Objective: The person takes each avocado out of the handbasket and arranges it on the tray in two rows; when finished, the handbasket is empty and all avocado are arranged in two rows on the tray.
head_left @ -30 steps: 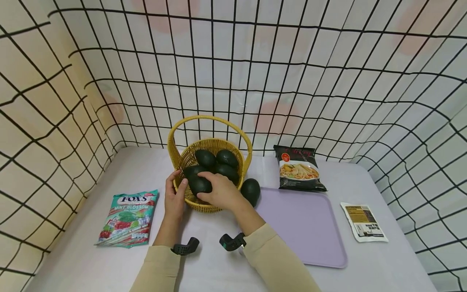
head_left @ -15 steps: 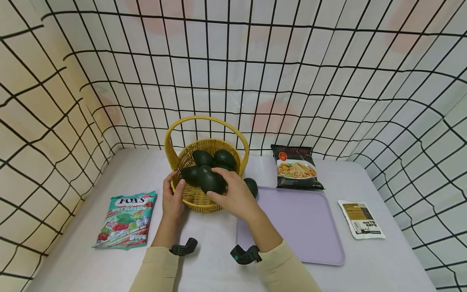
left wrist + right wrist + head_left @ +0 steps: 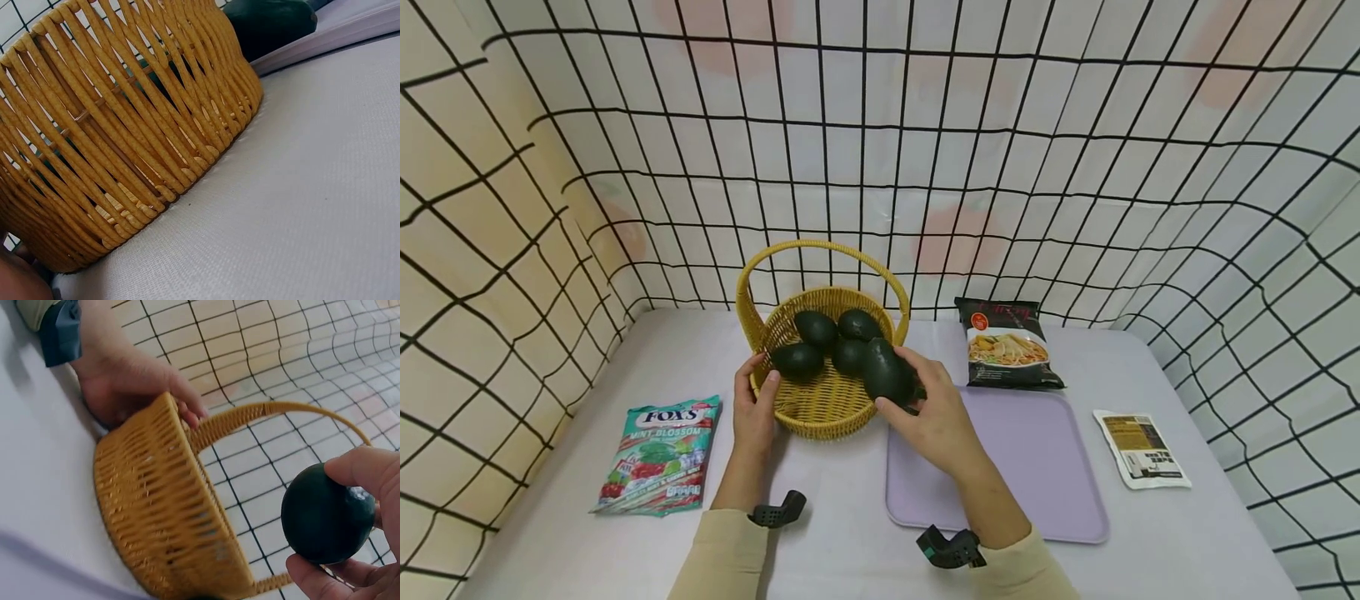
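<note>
Lifted clear of the basket (image 3: 817,408) since half a second ago, an avocado (image 3: 887,372) sits gripped in the right hand (image 3: 934,417) over the tray's (image 3: 1045,467) near-left corner, long axis tilted, while the left hand (image 3: 756,406) holds the basket's rim.

A dark green avocado (image 3: 887,372) is showing against the golden-yellow woven basket (image 3: 820,412); a pale lilac tray (image 3: 1037,467) is lying on the light grey table (image 3: 587,533); the candy bag (image 3: 658,454) is showing green, white and red, the noodle packet (image 3: 1009,343) black with orange, and the backdrop (image 3: 1075,167) is wearing a black grid over cream
</note>
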The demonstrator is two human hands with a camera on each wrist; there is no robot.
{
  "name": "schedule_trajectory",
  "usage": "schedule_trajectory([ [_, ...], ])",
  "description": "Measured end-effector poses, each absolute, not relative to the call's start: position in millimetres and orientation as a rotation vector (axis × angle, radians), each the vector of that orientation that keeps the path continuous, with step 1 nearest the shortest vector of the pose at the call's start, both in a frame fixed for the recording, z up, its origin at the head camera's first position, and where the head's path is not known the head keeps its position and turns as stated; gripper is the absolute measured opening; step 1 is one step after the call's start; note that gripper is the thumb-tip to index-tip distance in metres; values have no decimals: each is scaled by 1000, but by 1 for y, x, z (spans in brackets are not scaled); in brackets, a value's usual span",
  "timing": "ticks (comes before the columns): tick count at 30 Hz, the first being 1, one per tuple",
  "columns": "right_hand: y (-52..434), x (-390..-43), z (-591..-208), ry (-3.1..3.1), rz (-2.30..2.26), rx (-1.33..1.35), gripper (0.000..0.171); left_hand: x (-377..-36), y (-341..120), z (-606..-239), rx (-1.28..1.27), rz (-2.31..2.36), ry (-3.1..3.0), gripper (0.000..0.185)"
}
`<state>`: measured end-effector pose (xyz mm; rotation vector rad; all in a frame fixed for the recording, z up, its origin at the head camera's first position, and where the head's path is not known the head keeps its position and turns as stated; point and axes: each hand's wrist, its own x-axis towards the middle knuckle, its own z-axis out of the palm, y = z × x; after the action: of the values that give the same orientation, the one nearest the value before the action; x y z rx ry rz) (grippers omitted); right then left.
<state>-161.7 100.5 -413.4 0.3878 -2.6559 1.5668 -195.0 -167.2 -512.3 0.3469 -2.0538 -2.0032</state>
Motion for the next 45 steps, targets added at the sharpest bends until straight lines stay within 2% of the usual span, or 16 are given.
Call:
schedule_trajectory([
  [15,147,-166,-432,-2685,1601,132,73,-188,-166,-492,390,-2064,-2087,52],
  [25,194,-179,-438,-2792,1451,-27,72,-196,-166,-511,333,-2017,-2050,51],
  [30,217,-183,-442,-2877,1369,-107,83,-195,-167,-513,351,-2017,-2046,50],
  [34,232,-186,-447,-2959,1261,-114,90,-196,-168,-511,373,-2008,-2062,51],
  [45,239,-188,-467,-3085,1233,-70,89,-196,-168,-512,373,-2001,-2060,51],
])
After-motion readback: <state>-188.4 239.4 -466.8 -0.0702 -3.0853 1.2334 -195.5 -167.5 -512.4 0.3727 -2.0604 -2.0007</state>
